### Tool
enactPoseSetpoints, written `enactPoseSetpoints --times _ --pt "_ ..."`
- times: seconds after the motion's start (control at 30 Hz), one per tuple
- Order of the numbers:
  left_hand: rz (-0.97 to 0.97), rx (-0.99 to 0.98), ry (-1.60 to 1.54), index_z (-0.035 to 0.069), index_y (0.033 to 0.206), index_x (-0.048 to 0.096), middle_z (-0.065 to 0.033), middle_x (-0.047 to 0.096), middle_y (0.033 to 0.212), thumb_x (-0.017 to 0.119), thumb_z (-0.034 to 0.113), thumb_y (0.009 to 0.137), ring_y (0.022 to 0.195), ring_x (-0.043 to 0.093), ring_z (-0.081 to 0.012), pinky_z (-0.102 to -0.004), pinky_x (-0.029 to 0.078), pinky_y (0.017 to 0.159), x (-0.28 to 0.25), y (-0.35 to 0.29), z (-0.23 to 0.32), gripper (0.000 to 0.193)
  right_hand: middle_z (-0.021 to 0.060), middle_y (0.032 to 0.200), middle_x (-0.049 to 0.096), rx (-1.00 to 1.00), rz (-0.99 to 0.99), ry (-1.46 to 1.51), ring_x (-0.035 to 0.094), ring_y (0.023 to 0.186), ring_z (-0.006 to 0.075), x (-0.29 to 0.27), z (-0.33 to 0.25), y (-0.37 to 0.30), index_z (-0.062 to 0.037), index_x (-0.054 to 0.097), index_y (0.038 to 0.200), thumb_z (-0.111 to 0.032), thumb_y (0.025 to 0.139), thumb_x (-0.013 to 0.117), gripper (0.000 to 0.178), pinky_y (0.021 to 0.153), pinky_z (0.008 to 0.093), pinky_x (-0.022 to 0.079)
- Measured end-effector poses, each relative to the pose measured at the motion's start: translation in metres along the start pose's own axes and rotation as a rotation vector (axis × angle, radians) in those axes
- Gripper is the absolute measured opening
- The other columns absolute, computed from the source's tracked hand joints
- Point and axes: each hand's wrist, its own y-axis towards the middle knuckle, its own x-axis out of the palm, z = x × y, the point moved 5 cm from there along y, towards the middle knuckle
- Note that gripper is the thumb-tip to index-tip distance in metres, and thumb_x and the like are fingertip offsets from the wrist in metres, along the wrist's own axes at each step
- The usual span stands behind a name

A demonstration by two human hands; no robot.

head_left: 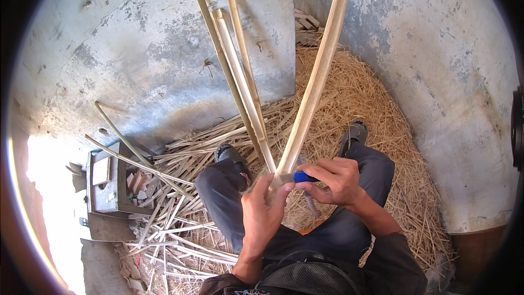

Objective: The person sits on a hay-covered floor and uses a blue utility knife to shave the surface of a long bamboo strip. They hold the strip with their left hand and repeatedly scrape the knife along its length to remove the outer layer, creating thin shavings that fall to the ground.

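A long split bamboo piece (315, 84) slants up and away from me, its hollow pale inner side partly showing. Around its near end, the fingers of my left hand (261, 210) are closed. My right hand (337, 181) grips a knife by its blue handle (304, 177). The short blade lies across the bamboo's near end, beside my left thumb; its edge is partly hidden by my fingers. Both hands are close together above the gap between my knees.
Several bamboo lengths (238, 71) lean on the worn wall (147, 38) ahead. Cut strips (185, 240) litter the floor at left, near a wooden box (106, 177) of scraps. Shavings (390, 153) heap up ahead and right, against another wall (436, 76). My shoes (355, 134) rest among them.
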Motion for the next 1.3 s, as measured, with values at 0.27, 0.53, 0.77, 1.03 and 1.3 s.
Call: enactPoseSetpoints --times 0.27,0.53,0.77,1.03,1.3 --pt "0.039 0.032 0.039 -0.002 0.110 0.073 -0.0047 0.065 0.065 0.080 0.015 0.102 0.059 0.054 -0.0045 -0.0264 0.041 0.055 0.001 -0.001 0.006 0.020 -0.0043 0.067 0.058 -0.012 0.045 -0.051 0.057 0.050 0.0140 -0.001 0.000 -0.001 -0.0181 0.083 0.107 -0.043 0.089 0.089 0.032 0.047 0.0309 0.044" --pt "0.043 0.043 0.041 -0.003 0.108 0.073 -0.0060 0.062 0.063 0.080 0.016 0.102 0.057 0.052 -0.0056 -0.0278 0.039 0.054 0.001 0.000 0.005 0.021 -0.0044 0.067 0.061 -0.004 0.027 -0.097 0.058 0.051 0.0143 -0.004 0.002 -0.001 -0.0173 0.083 0.103 -0.045 0.088 0.089 0.032 0.048 0.0313 0.044" --pt "0.010 0.019 0.110 0.000 0.106 0.068 -0.0143 0.063 0.061 0.081 0.022 0.102 0.048 0.060 -0.0239 -0.0355 0.046 0.052 -0.001 -0.005 0.003 0.026 -0.0009 0.074 0.071 0.036 0.096 -0.050 0.062 0.053 0.0171 -0.012 0.015 0.006 -0.0152 0.082 0.102 -0.040 0.087 0.090 0.030 0.050 0.0323 0.047" --pt "0.012 0.001 0.087 0.000 0.105 0.067 -0.0139 0.063 0.061 0.081 0.022 0.102 0.047 0.059 -0.0227 -0.0351 0.045 0.052 -0.001 -0.011 -0.006 0.026 -0.0019 0.070 0.067 0.018 0.070 -0.074 0.059 0.051 0.0165 -0.011 0.014 0.006 -0.0154 0.082 0.101 -0.041 0.087 0.090 0.031 0.049 0.0318 0.045" --pt "0.026 -0.005 0.082 -0.002 0.107 0.071 -0.0067 0.060 0.061 0.079 0.016 0.102 0.054 0.046 -0.0051 -0.0289 0.036 0.052 -0.005 -0.015 -0.004 0.020 -0.0024 0.067 0.065 -0.005 0.072 -0.084 0.055 0.049 0.0149 -0.009 0.013 0.006 -0.0159 0.083 0.100 -0.043 0.087 0.090 0.031 0.048 0.0311 0.041"
